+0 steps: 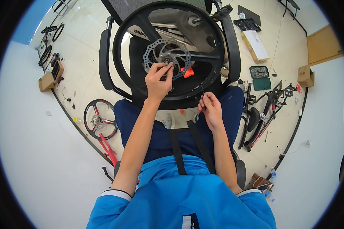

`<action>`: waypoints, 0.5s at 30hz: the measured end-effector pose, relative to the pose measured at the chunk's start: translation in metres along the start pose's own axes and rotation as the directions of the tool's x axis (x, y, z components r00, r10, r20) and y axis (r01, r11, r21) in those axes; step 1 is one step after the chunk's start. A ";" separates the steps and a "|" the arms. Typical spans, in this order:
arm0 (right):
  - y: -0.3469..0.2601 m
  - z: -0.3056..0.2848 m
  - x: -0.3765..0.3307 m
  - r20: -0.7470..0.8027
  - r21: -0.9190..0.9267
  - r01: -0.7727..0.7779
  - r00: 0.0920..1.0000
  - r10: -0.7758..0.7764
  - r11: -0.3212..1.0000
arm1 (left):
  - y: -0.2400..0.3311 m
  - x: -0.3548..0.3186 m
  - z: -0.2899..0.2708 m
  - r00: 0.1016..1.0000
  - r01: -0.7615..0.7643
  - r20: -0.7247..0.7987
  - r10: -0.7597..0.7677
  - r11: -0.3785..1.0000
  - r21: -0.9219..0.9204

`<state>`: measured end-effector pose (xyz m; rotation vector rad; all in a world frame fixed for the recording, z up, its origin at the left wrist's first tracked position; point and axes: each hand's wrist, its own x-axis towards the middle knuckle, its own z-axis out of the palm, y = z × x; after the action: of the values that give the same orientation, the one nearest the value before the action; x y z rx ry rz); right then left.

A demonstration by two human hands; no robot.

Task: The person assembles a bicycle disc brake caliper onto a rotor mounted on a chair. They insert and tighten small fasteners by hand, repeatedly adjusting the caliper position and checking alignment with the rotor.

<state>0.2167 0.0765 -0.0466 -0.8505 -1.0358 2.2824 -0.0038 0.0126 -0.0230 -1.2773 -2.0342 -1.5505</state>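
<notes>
Pale tiled floor [88,76] gleams under even, bright light, bounded by plain white walls [34,152] with a dark skirting strip. A blue wall panel [30,21] shows far left. Cardboard boxes [305,75], a green parts case [260,78], spare wheels [100,119] and a red-black bicycle frame [265,114] lie scattered about.

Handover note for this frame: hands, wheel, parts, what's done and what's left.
Left hand: fingertips pinched at the hub centre of the brake disc, on the black bicycle wheel that rests on an office chair in front of the knees.
Right hand: at the wheel's lower rim, fingers closed on something thin; cannot tell what.
Orange part: against the disc's right edge.
Done: disc sits on the hub. Whether its bolts are tight is not visible.
Left: probably finishing at the hub.
Nearby: green parts case on the floor, right.
</notes>
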 end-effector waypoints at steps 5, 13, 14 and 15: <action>-0.002 0.000 0.004 0.012 0.017 0.012 1.000 -0.012 1.000 | 0.005 -0.001 0.004 0.999 0.016 -0.032 -0.015 0.999 0.036; -0.003 -0.002 0.003 -0.009 0.008 0.004 1.000 -0.004 1.000 | 0.012 -0.001 0.008 0.985 0.155 -0.062 -0.158 0.987 -0.047; -0.003 -0.002 0.003 -0.008 0.007 0.003 1.000 -0.003 1.000 | 0.010 -0.001 0.007 0.984 0.164 -0.056 -0.167 0.985 -0.052; -0.002 -0.002 0.003 -0.004 0.012 0.004 1.000 -0.004 1.000 | 0.009 -0.001 0.007 0.983 0.173 -0.050 -0.176 0.983 -0.057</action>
<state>0.2162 0.0806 -0.0466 -0.8467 -1.0198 2.2808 0.0060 0.0181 -0.0204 -1.0856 -2.1330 -1.7065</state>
